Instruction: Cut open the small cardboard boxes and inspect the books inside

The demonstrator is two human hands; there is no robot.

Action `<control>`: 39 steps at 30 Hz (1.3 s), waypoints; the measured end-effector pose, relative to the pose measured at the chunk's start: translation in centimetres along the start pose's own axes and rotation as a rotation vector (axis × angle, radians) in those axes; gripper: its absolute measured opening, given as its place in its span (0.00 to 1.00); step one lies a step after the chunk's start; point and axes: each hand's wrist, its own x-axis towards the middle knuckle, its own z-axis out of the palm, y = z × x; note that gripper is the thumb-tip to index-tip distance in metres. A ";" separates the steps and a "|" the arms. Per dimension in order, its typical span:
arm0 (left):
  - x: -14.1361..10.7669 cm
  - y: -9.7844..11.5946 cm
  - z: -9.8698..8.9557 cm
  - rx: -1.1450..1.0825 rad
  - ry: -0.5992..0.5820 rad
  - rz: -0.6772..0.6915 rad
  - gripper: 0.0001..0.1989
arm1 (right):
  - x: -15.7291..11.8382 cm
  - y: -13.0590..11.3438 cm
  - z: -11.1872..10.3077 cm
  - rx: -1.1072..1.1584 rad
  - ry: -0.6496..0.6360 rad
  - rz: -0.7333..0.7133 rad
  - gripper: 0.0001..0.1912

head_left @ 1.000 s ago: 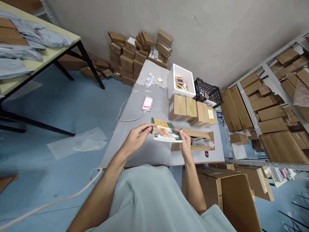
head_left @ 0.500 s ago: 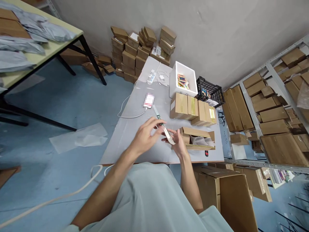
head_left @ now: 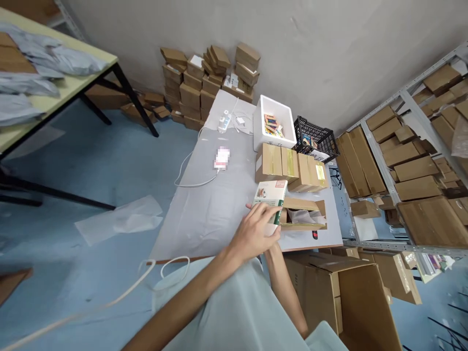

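Observation:
A book (head_left: 271, 191) with a white and green cover is held up over the front of the table, its cover turned upward and tilted. My left hand (head_left: 254, 231) lies across the lower part of the cover, fingers reaching to the green right edge and thumb near the bottom. From beneath, my right hand (head_left: 271, 248) supports the book; most of it is hidden behind the book and the left hand. Just right of the hands stands an open cardboard box (head_left: 303, 226) with pale wrapping inside.
Closed cartons (head_left: 272, 163), a white foam bin (head_left: 258, 126) and a black crate (head_left: 331, 134) line the table's right back. A blurred phone-like item (head_left: 221, 158) with a cable lies on the grey tabletop (head_left: 197, 214). A large open carton (head_left: 321, 287) stands at right, below the table.
The book has turned from nearly edge-on to cover up. My left hand has moved right and down onto it, while my right hand has gone underneath. The view has shifted slightly.

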 end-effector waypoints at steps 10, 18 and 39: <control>2.4 -3.5 0.5 -0.632 0.078 -0.651 0.28 | -3.0 -4.8 -9.9 0.170 0.069 0.086 0.47; 3.6 -1.4 5.2 -0.740 -0.073 -0.797 0.43 | -1.4 -9.2 -17.0 0.070 0.021 0.066 0.56; 27.8 -0.4 11.7 -0.677 0.380 -0.489 0.31 | 23.8 -24.5 -20.7 0.097 -0.318 -0.311 0.37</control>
